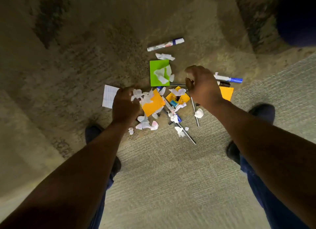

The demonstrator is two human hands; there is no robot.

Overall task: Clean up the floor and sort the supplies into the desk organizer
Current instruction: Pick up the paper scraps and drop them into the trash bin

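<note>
No legible text; print on markers [165, 44] and white sheet [109, 96] too blurred.

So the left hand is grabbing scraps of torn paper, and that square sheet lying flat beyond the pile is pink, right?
Not quite. The head view shows the square sheet beyond the pile is bright green, not pink, with a crumpled paper piece on it. The rest holds: the left hand is gripping white torn paper scraps.

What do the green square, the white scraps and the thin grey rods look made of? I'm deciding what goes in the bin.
Green square: matte paper, flat and thin. White scraps: crumpled paper or tissue, creased and torn. Thin grey rods: possibly metal or plastic; too small to tell.
</note>
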